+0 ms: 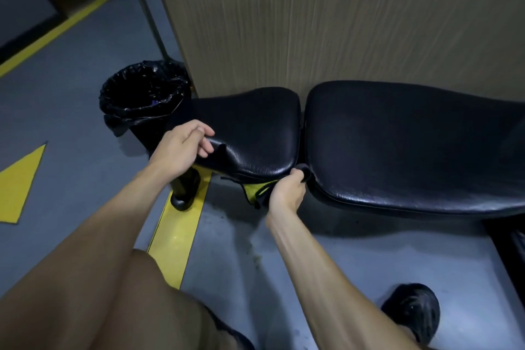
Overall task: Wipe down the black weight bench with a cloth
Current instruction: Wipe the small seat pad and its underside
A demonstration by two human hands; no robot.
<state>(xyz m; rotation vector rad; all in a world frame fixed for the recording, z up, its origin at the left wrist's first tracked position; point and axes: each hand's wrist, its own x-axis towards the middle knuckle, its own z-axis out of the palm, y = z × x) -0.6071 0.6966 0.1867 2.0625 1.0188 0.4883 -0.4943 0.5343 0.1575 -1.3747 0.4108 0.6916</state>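
The black weight bench stands along a wood-grain wall, with a small seat pad point(261, 133) on the left and a long back pad point(412, 145) on the right. A dark cloth point(305, 172), hard to tell from the padding, lies over the seat pad's far left part and hangs below its front edge. My left hand point(181, 148) pinches a dark edge at the seat pad's left front corner between thumb and fingers. At the gap between the pads, my right hand point(287, 190) grips a fold of the cloth.
A bin with a black liner point(142, 94) stands left of the bench. The bench's black foot point(184, 193) sits on a yellow floor stripe point(176, 236). My bare knee point(136, 293) and dark shoe point(412, 310) are on the grey floor in front.
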